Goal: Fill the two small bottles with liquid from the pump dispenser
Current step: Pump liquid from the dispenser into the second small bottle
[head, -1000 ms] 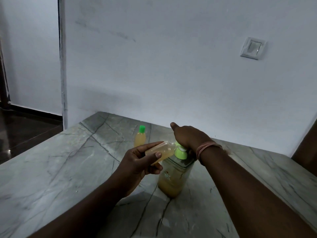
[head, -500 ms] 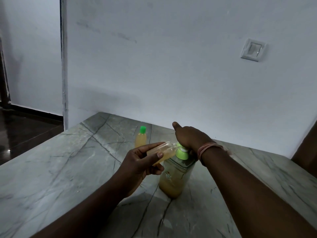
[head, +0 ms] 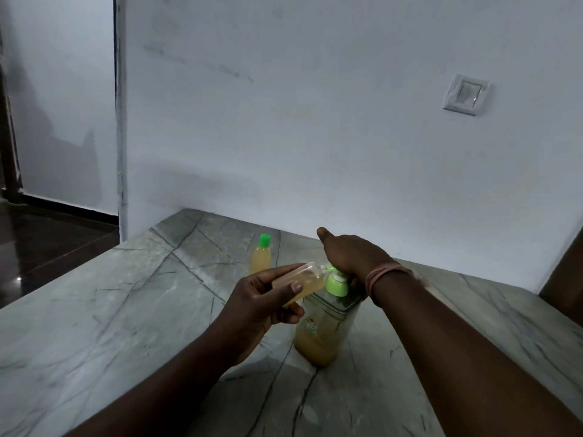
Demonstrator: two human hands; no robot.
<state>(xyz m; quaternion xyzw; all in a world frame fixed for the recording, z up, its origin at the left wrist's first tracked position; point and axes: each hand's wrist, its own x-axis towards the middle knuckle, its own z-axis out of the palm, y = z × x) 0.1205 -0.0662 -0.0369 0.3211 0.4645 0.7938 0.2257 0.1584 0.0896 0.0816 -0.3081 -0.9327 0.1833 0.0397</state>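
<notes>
Head view: left hand (head: 255,302) tilts an uncapped small bottle (head: 299,282) at the pump dispenser (head: 325,323); right hand (head: 350,252) sits on the pump.

Left thumb and fingers pinch the bottle body, mouth against the green pump head (head: 336,283); the nozzle itself is hidden, can't tell whether liquid flows. Right palm rests on the pump top, thumb sticking out toward the wall; its fingers are tucked behind the dispenser, their state not visible. Dispenser roughly a third full of amber liquid, label too small to read. Second bottle (head: 261,258), green cap on, amber-filled, stands upright just behind the left hand. Grey veined marble countertop (head: 94,310), plain white wall (head: 284,121) with a switch plate (head: 466,94), dim light, dark floor (head: 41,241) at left. Both forearms cut off at the bottom edge.
</notes>
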